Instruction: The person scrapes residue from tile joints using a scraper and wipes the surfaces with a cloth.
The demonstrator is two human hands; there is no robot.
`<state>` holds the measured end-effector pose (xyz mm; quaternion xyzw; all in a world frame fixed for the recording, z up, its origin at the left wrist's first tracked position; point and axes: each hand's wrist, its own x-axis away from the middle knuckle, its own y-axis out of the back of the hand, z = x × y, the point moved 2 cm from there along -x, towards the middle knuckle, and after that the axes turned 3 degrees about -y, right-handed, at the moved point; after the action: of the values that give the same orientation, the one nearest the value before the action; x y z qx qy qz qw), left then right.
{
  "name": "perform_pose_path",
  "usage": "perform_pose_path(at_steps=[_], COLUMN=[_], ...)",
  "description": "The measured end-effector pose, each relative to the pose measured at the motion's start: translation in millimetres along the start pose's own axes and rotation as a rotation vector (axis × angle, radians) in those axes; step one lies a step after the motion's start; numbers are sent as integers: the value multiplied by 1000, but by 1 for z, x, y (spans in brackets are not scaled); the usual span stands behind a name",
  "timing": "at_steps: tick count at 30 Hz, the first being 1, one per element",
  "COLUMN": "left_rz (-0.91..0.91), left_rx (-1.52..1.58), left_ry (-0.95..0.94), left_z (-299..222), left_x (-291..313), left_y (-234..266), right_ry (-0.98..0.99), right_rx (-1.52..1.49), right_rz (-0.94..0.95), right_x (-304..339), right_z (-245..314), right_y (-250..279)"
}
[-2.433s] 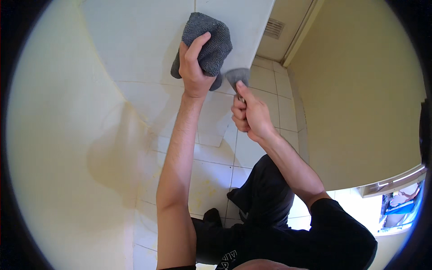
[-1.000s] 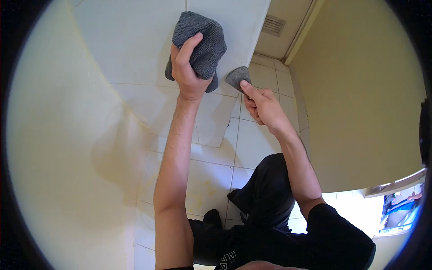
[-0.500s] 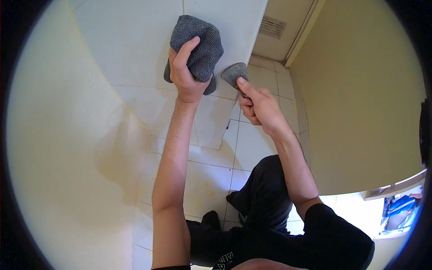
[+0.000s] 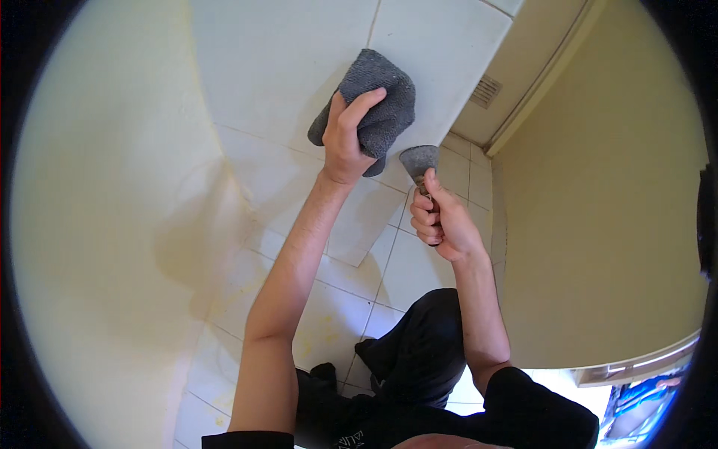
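Note:
My left hand (image 4: 345, 146) is closed around a bunched dark grey cloth (image 4: 389, 90). It holds the cloth against a raised white-tiled surface (image 4: 284, 67), close to a joint between tiles. In my right hand (image 4: 455, 224) is a putty knife (image 4: 420, 159) with a wide, worn grey blade. My fingers wrap its handle and the thumb lies along it toward the blade. The blade points away from me, just right of the cloth and near the edge of the tiled surface; whether it touches there I cannot tell.
A pale wall (image 4: 97, 224) curves up on the left. On the right stands a beige panel (image 4: 598, 187), and beyond it a door with a vent (image 4: 486, 91). White floor tiles (image 4: 333, 299) with yellowish stains lie below, by my bent knee (image 4: 426, 322).
The view has shifted, so the tiled surface and both hands appear farther right and lower. The putty knife has turned more upright, showing more of its handle. My left hand keeps hold of the cloth.

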<state>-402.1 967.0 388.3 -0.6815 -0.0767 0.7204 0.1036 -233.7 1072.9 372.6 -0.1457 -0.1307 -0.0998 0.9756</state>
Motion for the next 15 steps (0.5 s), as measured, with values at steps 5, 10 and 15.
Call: perform_pose_path(at_steps=[5,10,15], left_rz=[-5,9,26], left_rx=[10,-5,-5], left_ry=[-47,-24,-6], left_z=[0,1,-2], left_x=[-7,-9,-10], left_y=[0,3,-3], right_ry=[-18,-28,-28], right_rx=[-33,-38,1], right_rz=[22,66,35], right_x=[2,-4,-4], right_z=[1,3,8], right_y=[2,-10,-1])
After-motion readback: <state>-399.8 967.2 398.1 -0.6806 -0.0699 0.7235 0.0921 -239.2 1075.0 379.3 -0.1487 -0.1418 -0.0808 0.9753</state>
